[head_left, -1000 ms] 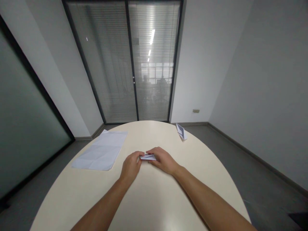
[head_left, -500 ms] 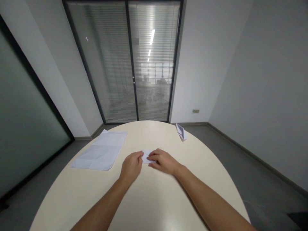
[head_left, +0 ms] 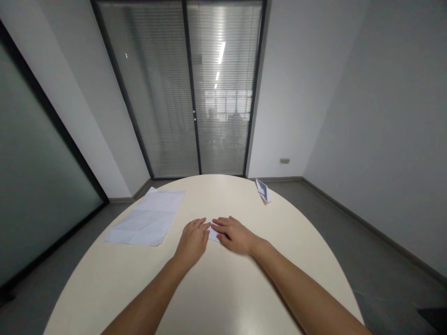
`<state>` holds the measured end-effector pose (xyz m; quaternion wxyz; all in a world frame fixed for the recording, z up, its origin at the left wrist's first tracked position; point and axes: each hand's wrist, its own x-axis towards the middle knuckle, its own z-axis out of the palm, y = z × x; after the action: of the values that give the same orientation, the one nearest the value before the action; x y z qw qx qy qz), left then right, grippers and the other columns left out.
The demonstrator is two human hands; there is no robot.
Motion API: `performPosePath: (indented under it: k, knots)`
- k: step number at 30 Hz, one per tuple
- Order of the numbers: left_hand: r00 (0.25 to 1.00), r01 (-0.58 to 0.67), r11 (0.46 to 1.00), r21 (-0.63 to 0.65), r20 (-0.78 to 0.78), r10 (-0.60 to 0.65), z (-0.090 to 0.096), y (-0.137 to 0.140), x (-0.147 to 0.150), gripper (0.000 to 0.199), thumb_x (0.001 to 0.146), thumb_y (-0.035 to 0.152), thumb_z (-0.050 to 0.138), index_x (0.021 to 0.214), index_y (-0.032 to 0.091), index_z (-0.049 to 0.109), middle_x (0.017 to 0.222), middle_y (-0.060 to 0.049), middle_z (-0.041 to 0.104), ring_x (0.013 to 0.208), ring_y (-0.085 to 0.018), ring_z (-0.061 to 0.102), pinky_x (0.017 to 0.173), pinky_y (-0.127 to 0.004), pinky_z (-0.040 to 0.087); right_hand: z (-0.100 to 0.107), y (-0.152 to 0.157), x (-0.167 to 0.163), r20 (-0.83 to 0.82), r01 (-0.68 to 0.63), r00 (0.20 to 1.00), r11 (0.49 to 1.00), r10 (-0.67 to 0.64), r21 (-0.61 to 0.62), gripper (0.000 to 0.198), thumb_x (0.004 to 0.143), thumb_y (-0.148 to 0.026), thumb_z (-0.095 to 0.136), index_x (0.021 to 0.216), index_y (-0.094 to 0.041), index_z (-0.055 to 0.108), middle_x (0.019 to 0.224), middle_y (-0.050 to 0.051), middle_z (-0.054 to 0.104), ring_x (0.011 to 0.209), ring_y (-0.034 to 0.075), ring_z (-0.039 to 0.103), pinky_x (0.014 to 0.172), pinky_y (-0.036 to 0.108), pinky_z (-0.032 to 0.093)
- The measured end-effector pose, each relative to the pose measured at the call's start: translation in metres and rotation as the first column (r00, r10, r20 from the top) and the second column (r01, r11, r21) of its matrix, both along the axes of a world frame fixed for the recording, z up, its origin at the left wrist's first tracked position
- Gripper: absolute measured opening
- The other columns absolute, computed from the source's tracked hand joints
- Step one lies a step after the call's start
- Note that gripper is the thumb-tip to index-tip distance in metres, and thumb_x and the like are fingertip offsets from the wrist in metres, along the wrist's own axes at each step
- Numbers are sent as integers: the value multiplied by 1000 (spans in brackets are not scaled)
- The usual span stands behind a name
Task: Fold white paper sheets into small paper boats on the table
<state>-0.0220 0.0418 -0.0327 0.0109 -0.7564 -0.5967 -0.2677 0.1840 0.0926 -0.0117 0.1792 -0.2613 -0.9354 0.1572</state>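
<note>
A small folded piece of white paper (head_left: 213, 235) lies on the table between my hands, largely covered by them. My left hand (head_left: 193, 242) rests at its left side, fingers stretched forward and somewhat apart, the tips at the paper's upper edge. From the right, my right hand (head_left: 235, 236) lies over the paper with its fingers spread and its thumb near the lower edge. Neither hand visibly pinches the sheet. How the paper is folded under the fingers cannot be made out.
The round cream table (head_left: 209, 288) carries a stack of creased white sheets (head_left: 148, 218) on the left. A folded paper piece (head_left: 263, 190) stands near the far right edge. Beyond are a glass door with blinds (head_left: 223, 139) and pale walls.
The small paper has turned, and less of it shows. Both hands have loosened, with fingers now stretched over it. The stack and the far folded piece stay put.
</note>
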Motion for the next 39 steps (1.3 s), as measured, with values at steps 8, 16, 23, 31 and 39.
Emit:
performPosePath:
  k: [8,16,23,31,39]
  knots:
    - [997,-37,999,-24,-74,35,-3,-1,2,36,95,29,53,128,24,65,139,-13,60,127,-31,54,109,-51,38,-12,-4,-6,91,109,991,992,-103,-65,54,101,-34,39,155,-25,34,159,10,33,150,35,20,118,67,13]
    - [990,-78,996,-49,-124,71,-6,1,5,38,94,26,52,130,21,65,141,-14,59,128,-33,54,109,-51,38,-3,3,0,111,55,993,979,-33,-199,56,101,-32,41,155,-26,32,161,10,29,150,32,21,119,66,9]
    - [998,-10,1000,-6,-69,10,-1,-2,2,30,93,24,55,118,21,72,132,-10,66,122,-28,57,108,-47,41,-3,11,8,75,98,993,983,-87,-156,68,92,-57,57,151,-26,42,157,12,39,150,37,20,118,66,8]
    - [999,33,999,-11,4,-33,-4,0,2,30,89,32,65,116,22,72,128,-8,68,119,-28,60,108,-48,42,0,11,9,131,98,988,985,-80,-143,85,87,-72,53,154,-22,37,159,14,34,150,38,19,119,64,8]
    - [993,108,994,-35,-39,-109,-1,0,0,30,94,28,57,119,23,73,133,-8,66,125,-30,56,109,-50,42,0,7,7,143,151,980,984,-137,-92,83,90,-70,49,154,-19,37,160,16,32,148,42,22,116,65,18]
